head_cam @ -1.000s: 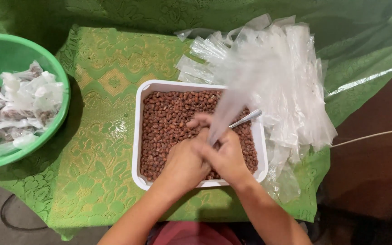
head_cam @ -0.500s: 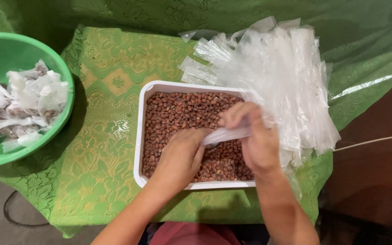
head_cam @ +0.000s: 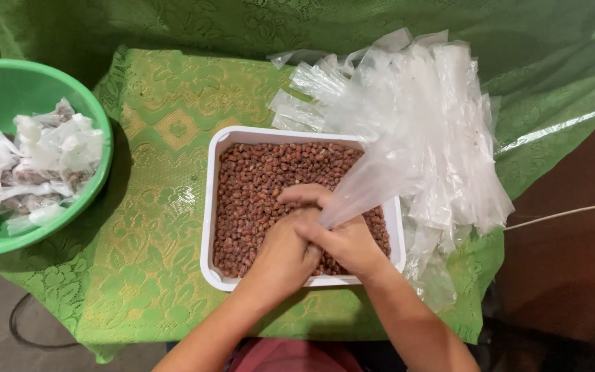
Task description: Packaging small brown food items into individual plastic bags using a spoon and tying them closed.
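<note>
The right hand [head_cam: 346,244] has its grip closed on the narrow end of a clear plastic bag [head_cam: 373,176], the fingers pinched round the gathered film just above the nuts. The bag fans out from that pinch and slants up and away to the right, over the far right corner of the tray. The left hand [head_cam: 287,251] lies just beside the right, touching it, with its fingers curled at the same pinched end of the bag; whether it actually clasps the film or only presses against the right hand cannot be told, as the fingertips are hidden.

Both hands sit over the near right part of a white rectangular tray [head_cam: 209,207], which is filled with small reddish-brown nuts [head_cam: 256,186]. The tray rests on a worktop covered with a green patterned cloth [head_cam: 153,227]. Behind and to the right of the tray lies a loose heap of empty clear bags [head_cam: 442,124], some overhanging the edge of the cloth. Well apart at the left stands a green plastic basin [head_cam: 101,172] holding small filled and knotted bags [head_cam: 36,165].
</note>
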